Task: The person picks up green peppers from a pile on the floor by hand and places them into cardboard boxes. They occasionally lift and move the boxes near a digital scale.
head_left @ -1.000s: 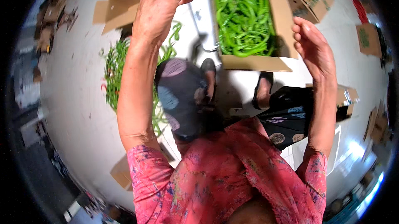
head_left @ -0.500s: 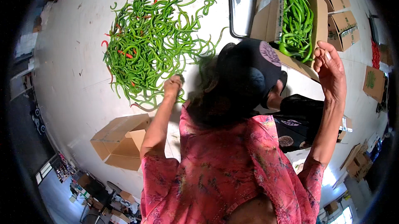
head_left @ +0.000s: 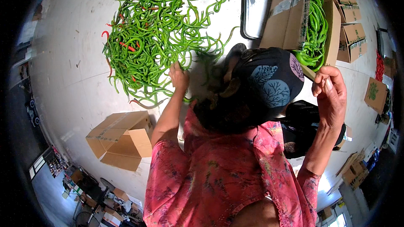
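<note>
A broad, loose heap of long green chili peppers, with a few red ones among them, covers the pale floor in front of me on the left. My left hand is at the heap's near right edge, its fingers bunched around a green pepper there; the fingertips are partly hidden. On the right, my right hand is raised with fingers curled in towards the thumb; I cannot make out anything in it. Just beyond it stands an open cardboard box holding more green peppers.
An empty cardboard carton lies near left. Beside the pepper box is a metal tray-like platform. More cartons stand at the far right. My legs, in dark leaf-patterned cloth, are between the heap and the box.
My left hand has moved up into the edge of the heap. My right hand has come down a little, away from the pepper box. The whole view has shifted slightly.
</note>
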Available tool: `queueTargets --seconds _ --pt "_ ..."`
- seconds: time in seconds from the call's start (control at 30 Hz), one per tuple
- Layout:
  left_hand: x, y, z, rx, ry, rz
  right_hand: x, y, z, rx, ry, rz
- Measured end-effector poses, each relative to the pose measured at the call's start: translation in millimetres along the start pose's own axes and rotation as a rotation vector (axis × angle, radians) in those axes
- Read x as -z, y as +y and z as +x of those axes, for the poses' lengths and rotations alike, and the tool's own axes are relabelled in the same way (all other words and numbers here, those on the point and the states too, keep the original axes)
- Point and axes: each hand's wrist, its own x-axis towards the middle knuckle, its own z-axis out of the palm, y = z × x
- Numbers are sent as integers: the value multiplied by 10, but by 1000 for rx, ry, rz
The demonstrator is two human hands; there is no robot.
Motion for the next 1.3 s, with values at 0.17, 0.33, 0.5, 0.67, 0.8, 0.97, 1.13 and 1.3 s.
queueTargets --seconds 0.17,0.33,0.5,0.67,0.8,0.97,1.13,1.3 --pt "-386 -179 116 -57 -217 -83 -18 104 -59 49 17 106" --pt "-621 48 106 -103 -94 -313 -55 223 -90 63 37 177" --pt "-462 318 2 -94 -371 -146 -69 271 -116 50 33 192" --pt "-474 668 -166 -288 -463 -101 -139 288 -145 2 47 198" --pt "-587 620 -150 -171 -381 -132 -143 280 -173 26 25 215" --pt "-309 689 -71 -36 -333 -341 -121 314 -230 27 59 273" --pt "116 733 165 35 -240 -415 -183 283 -234 55 54 313" --pt "-85 158 402 32 121 -246 -252 236 -217 54 39 298"
